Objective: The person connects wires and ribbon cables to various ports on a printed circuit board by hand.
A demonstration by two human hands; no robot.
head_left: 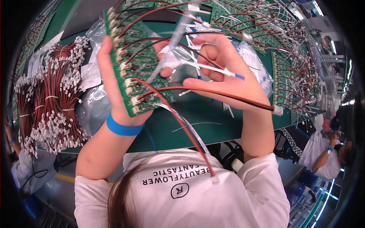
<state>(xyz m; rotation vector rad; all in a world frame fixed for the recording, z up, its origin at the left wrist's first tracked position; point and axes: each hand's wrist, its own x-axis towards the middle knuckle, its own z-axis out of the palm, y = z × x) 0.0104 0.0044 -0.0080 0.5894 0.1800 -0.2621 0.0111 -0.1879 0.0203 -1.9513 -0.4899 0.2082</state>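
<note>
My left hand grips a green circuit board raised above the table, its thumb along the left edge and fingertips showing past the right edge. White connectors line the board, and red and black cables run from them to the right and down over my shirt. My right hand is beside the board, thumb stretched out, some fingers curled, with a gap between thumb and index. A white wire with a blue tip crosses in front of its palm. A blurred translucent strip passes over the board.
Bundles of red and black cables with white plugs lie at the left on the green table. Clear plastic bags lie near them. More wired boards cover the far and right sides. Other people sit beyond both ends.
</note>
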